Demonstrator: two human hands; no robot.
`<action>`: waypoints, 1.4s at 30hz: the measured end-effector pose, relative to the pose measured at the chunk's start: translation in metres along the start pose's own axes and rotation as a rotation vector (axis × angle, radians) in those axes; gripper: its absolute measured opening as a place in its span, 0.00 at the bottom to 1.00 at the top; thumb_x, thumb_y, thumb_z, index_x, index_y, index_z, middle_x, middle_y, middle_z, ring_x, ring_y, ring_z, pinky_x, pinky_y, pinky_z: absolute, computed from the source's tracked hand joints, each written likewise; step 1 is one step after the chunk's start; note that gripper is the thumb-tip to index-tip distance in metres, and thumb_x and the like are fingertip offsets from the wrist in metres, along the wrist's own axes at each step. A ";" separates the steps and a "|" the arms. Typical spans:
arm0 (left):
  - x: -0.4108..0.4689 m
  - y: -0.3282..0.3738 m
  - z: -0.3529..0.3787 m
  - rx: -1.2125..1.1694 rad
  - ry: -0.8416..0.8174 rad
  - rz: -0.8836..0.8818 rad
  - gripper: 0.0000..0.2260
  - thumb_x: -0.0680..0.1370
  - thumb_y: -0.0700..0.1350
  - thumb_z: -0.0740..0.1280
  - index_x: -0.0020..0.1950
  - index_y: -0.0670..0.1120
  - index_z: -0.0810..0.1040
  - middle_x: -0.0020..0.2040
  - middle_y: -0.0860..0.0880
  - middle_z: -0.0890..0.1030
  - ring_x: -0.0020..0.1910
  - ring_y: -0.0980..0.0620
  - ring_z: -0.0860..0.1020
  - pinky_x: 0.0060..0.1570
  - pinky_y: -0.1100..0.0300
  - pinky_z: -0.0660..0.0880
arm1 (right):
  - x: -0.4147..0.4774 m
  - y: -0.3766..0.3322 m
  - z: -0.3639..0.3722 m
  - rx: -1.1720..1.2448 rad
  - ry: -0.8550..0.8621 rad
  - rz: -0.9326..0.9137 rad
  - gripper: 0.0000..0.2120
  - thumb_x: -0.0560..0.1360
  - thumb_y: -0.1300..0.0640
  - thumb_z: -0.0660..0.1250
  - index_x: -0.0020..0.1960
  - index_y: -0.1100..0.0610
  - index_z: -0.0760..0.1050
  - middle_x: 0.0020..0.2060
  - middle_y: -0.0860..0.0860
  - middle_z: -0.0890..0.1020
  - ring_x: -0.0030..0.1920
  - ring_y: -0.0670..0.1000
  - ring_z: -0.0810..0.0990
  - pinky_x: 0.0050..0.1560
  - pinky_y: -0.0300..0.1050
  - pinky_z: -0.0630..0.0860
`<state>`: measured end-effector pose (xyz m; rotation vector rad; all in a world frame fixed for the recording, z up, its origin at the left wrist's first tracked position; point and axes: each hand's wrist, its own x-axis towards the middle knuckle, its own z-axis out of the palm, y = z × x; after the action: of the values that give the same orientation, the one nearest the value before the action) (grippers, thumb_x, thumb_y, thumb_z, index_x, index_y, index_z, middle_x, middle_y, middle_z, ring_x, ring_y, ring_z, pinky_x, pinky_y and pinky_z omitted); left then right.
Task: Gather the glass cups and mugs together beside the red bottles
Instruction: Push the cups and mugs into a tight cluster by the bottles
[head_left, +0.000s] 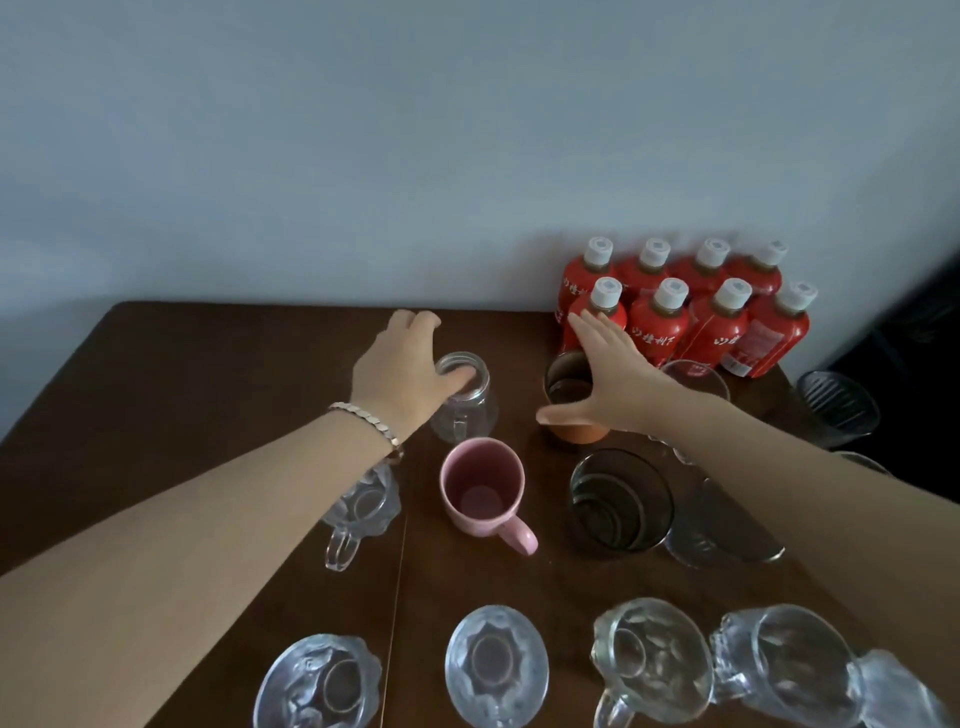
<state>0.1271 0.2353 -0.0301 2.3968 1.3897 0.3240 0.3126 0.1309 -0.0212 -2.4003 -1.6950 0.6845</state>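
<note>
Mid-gather | left hand (402, 371) clamped on clear mug (464, 400) | right hand (605, 376) splayed over orange cup (571, 402), grip unclear | next: slide both toward red bottles (685, 306)

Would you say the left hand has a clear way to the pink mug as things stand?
Probably yes: the pink mug stands open just behind the left hand, which rests on a glass mug. Nothing lies between them.
</note>
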 end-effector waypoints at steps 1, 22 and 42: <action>0.001 -0.008 -0.006 0.001 0.054 0.036 0.26 0.73 0.53 0.70 0.68 0.44 0.69 0.66 0.45 0.71 0.63 0.44 0.73 0.57 0.49 0.72 | 0.002 -0.012 0.002 0.024 0.064 -0.040 0.51 0.69 0.42 0.72 0.78 0.57 0.44 0.79 0.51 0.47 0.78 0.51 0.42 0.76 0.47 0.46; 0.007 -0.101 -0.009 -0.073 -0.134 -0.128 0.34 0.65 0.49 0.78 0.69 0.47 0.69 0.61 0.47 0.74 0.58 0.48 0.77 0.58 0.52 0.76 | 0.047 -0.088 0.048 0.126 -0.005 0.043 0.36 0.72 0.52 0.72 0.75 0.57 0.60 0.71 0.54 0.68 0.71 0.55 0.67 0.68 0.51 0.68; -0.061 -0.085 -0.010 -0.235 0.050 -0.151 0.39 0.73 0.54 0.71 0.76 0.43 0.55 0.75 0.44 0.57 0.75 0.46 0.57 0.73 0.52 0.59 | -0.038 -0.089 0.066 0.351 0.208 0.041 0.38 0.74 0.47 0.68 0.77 0.54 0.54 0.75 0.49 0.61 0.75 0.49 0.60 0.71 0.41 0.61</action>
<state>0.0258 0.2227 -0.0566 2.0957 1.4571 0.4816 0.1974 0.1183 -0.0374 -2.1797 -1.3238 0.6486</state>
